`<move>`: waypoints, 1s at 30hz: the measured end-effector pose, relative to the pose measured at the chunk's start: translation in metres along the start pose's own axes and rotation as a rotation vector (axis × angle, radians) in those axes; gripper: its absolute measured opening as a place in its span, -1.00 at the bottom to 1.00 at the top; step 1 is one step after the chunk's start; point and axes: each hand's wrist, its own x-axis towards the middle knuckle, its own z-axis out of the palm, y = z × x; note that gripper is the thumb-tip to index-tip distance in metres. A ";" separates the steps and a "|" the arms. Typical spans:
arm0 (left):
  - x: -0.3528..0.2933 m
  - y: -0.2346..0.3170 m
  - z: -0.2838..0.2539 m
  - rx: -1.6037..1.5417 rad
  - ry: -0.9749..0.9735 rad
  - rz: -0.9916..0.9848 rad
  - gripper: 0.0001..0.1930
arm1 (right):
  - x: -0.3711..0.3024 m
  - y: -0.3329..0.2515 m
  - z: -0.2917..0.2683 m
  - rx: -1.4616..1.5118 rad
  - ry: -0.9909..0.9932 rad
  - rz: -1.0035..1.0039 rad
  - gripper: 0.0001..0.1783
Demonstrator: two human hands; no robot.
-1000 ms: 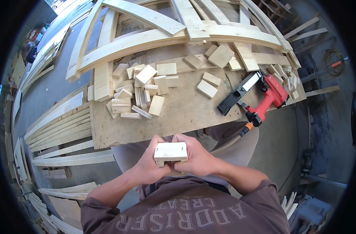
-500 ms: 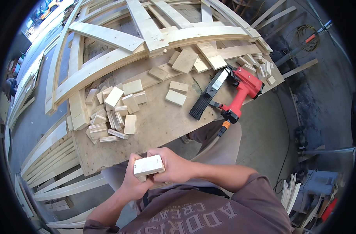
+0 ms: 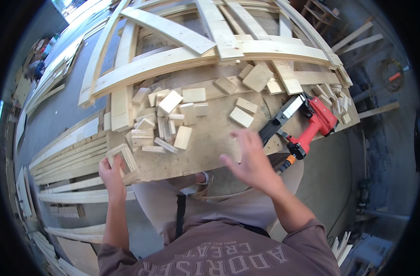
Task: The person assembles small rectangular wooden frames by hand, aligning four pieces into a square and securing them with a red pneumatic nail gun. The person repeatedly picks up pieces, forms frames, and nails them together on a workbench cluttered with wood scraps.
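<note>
We hold a small pale wooden frame of four short pine blocks (image 3: 122,162) in our left hand (image 3: 111,177), fingers clamped around its near side, at the left front corner of the scuffed plywood worktop (image 3: 210,138). By our judgement the frame is light and stiff, dry-surfaced and easy to grip, but weak at its freshly joined corners; it is best taken across two opposite blocks rather than by a single one. Our right hand (image 3: 249,161) hovers above the worktop's front edge with fingers spread apart, holding nothing, blurred in motion. Just right of it, on the worktop, lies a red and black pneumatic nail gun (image 3: 306,122) with an orange hose fitting. Left of centre on the worktop sits a loose heap of short pale offcut blocks (image 3: 166,122). Along the worktop's far edge rest long curved pale timber ribs (image 3: 210,53), and off its left side lie stacked straight pale laths (image 3: 65,152). Half a second earlier both hands cradled the piece together in front of the chest; now the left alone carries it at the worktop's corner, and the right has let go and come forward near the nail gun.
</note>
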 end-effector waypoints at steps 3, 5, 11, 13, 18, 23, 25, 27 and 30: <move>0.038 -0.025 -0.018 0.203 -0.006 -0.029 -0.64 | 0.022 0.004 -0.003 -0.240 0.071 -0.006 -0.27; 0.039 -0.029 -0.011 0.342 0.028 0.096 -0.55 | 0.033 0.006 0.004 -0.284 0.059 -0.013 -0.28; 0.008 -0.003 0.035 0.783 0.416 0.635 -0.45 | 0.075 0.001 0.028 -0.288 0.028 -0.083 -0.38; -0.013 0.013 0.054 0.840 0.416 0.747 -0.46 | 0.098 -0.004 0.042 -0.258 0.051 -0.136 -0.43; -0.035 0.029 0.119 0.526 -0.183 0.599 -0.62 | 0.128 0.002 0.078 -0.325 0.122 -0.220 -0.52; -0.042 0.068 0.172 0.587 -0.214 0.859 -0.56 | 0.110 0.005 0.084 -0.346 0.243 -0.159 -0.63; -0.034 0.065 0.177 0.667 -0.255 0.879 -0.53 | 0.102 -0.010 0.069 -0.220 0.141 0.009 -0.68; -0.030 0.062 0.179 0.692 -0.293 0.851 -0.51 | 0.091 -0.018 0.054 -0.071 0.090 0.159 -0.72; -0.029 0.059 0.183 0.644 -0.328 0.768 -0.50 | 0.071 -0.014 0.043 0.128 0.103 0.298 -0.74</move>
